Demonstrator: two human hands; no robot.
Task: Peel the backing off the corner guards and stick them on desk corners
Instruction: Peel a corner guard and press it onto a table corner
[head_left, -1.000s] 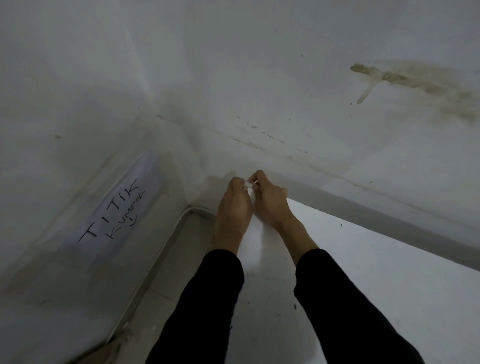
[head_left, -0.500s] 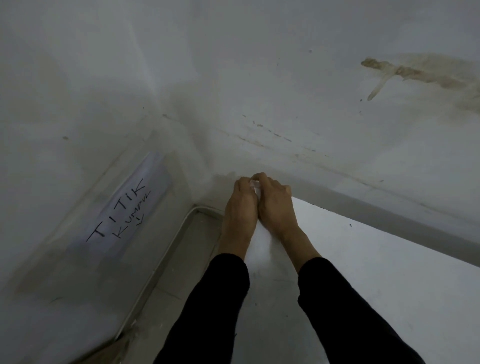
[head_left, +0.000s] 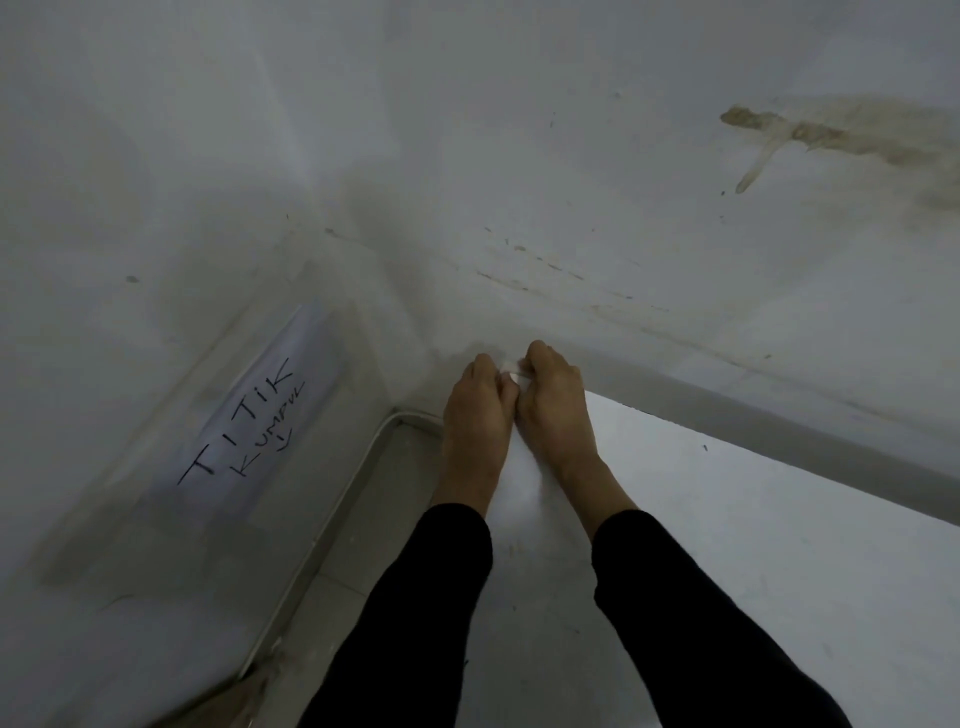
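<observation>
Up at twelve o'clock, on the white desk's (head_left: 727, 519) far corner, left hand (head_left: 478, 415) and right hand (head_left: 553, 410) both pinch the small pale corner guard (head_left: 511, 375). Seating it, I'd say; next comes firm, squared pressure.

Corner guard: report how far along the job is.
Done: no fitted guard shows. In hand: left hand and right hand pinch a white corner guard at the far corner of the desk. To do: whether the backing is off is hidden; sticking it down and other corners remain.
</observation>
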